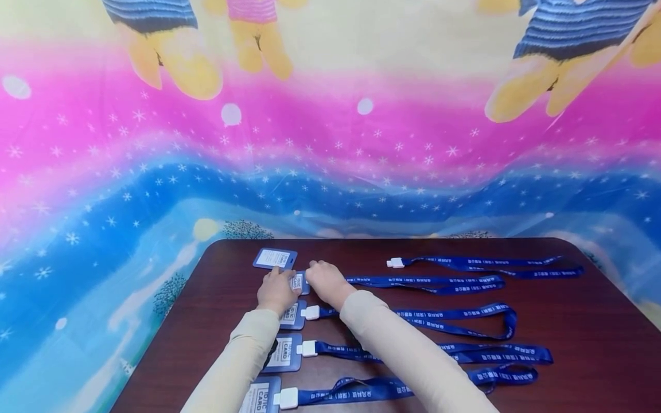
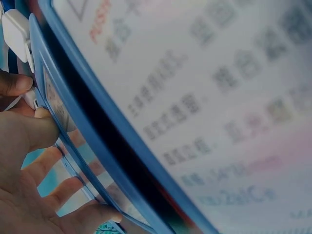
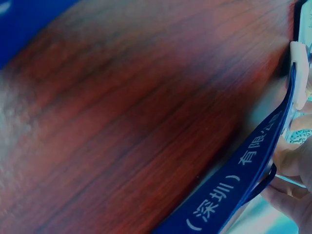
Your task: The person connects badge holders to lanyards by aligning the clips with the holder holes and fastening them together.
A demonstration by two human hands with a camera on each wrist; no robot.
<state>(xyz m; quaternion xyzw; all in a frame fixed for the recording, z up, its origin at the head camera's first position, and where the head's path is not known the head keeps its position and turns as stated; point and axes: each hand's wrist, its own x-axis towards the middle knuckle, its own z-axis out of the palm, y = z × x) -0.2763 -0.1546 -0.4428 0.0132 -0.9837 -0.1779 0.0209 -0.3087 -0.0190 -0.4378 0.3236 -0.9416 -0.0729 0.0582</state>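
My left hand (image 1: 279,291) pinches a blue-framed ID badge holder (image 1: 299,283) near its slotted end, thumb on its face and fingers spread behind in the left wrist view. My right hand (image 1: 329,282) is right beside it, fingertips pinching the white clip end of a blue lanyard (image 1: 423,282). In the right wrist view, that lanyard's strap (image 3: 243,170) runs up to its white clip (image 3: 300,75) by the fingers. Clip and badge meet between the hands; whether they are joined I cannot tell. A separate badge holder (image 1: 273,258) lies just beyond my left hand.
Nearer me, several badges lie in a row, each with a white clip (image 1: 308,348) and blue strap (image 1: 496,353). Another lanyard (image 1: 465,264) with a bare white clip (image 1: 395,263) lies at the back right. A patterned curtain (image 1: 330,143) hangs behind the brown table (image 1: 583,321).
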